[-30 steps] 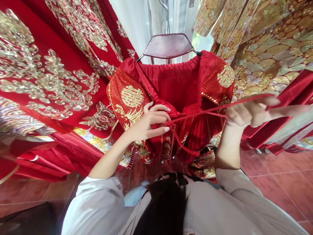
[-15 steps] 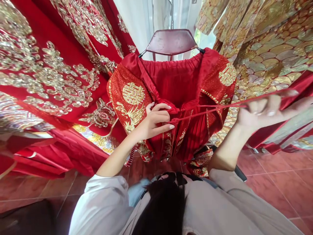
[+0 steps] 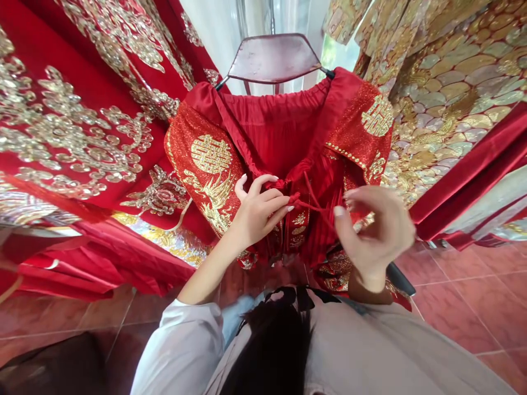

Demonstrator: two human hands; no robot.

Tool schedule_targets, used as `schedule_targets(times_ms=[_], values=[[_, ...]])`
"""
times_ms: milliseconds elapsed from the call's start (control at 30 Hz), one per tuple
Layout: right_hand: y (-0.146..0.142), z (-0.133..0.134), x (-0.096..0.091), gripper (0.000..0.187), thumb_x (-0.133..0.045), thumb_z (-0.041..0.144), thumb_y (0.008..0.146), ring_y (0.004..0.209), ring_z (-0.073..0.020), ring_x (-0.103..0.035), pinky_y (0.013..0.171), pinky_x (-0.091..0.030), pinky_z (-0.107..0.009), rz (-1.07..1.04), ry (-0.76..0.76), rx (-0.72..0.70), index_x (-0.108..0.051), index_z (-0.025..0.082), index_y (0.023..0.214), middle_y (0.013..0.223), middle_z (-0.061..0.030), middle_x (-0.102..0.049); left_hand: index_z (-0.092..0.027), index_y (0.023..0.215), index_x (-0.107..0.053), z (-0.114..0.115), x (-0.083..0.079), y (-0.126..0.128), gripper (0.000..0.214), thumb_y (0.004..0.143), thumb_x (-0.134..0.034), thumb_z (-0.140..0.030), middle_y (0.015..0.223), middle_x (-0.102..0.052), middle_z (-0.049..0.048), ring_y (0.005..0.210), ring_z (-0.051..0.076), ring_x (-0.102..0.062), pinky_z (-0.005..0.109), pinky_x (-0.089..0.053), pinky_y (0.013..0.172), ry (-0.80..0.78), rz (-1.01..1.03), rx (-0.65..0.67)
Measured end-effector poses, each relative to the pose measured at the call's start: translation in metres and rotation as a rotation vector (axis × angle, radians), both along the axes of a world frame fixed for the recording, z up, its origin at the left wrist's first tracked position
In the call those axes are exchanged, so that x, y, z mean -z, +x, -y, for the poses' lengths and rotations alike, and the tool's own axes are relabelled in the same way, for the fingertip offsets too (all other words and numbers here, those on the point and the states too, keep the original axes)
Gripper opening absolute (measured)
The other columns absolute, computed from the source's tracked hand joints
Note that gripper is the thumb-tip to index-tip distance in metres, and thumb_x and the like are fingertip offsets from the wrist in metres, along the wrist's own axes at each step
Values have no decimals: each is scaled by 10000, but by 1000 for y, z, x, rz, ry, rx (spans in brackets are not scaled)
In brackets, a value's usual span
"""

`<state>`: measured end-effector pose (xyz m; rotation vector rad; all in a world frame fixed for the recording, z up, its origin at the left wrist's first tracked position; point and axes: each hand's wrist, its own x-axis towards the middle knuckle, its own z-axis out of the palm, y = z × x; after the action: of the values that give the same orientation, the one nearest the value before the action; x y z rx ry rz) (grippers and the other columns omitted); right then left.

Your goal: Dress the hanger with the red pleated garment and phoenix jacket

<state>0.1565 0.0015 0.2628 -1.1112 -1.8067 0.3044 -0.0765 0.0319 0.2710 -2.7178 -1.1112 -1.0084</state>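
Red cord (image 3: 308,204) spans both grips: left hand (image 3: 257,211) pinches it, right hand (image 3: 376,233) half-curled around it

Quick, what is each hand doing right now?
Left hand: closed, pinching the red cord at the waist of the skirt.
Right hand: fingers curled by the cord, blurred; whether it grips cannot be told.
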Motion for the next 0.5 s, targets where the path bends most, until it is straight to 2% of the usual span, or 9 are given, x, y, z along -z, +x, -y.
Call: schedule_targets(times_ms=[133,233,367,500], values=[[-24,2,-2,249,-627,390,840,794,-167,-628,718,-514,-285,1,48,-10,-698,180,954,797,-48,-664,-248,955,-677,3,-2,1,210,964,-476,-306,901,-701,21,1174,263,-490,592,-65,1065,38,3,12],[-42,-1,-2,171,-610,319,857,760,-151,-625,711,-511,-273,-12,122,-39,-695,172,879,788,-43,-667,-238,985,-676,5,-2,2,207,961,-473,-277,926,-710,27,1102,240,-560,586,-77,1095,53,26,25],[-56,-4,2,104,-577,177,842,735,-133,-622,704,-504,-260,-76,260,-73,-674,155,810,810,-45,-678,-186,1034,-644,9,1,4,166,913,-542,-235,989,-708,45,987,199,-642,506,-249,1109,49,152,85],[-63,-6,2,89,-579,130,779,589,-99,-536,579,-452,-225,-180,294,-10,-634,156,714,680,-15,-624,-166,985,-616,10,5,6,96,901,-579,-197,986,-710,34,933,148,-668,408,-371,1088,114,306,128]])
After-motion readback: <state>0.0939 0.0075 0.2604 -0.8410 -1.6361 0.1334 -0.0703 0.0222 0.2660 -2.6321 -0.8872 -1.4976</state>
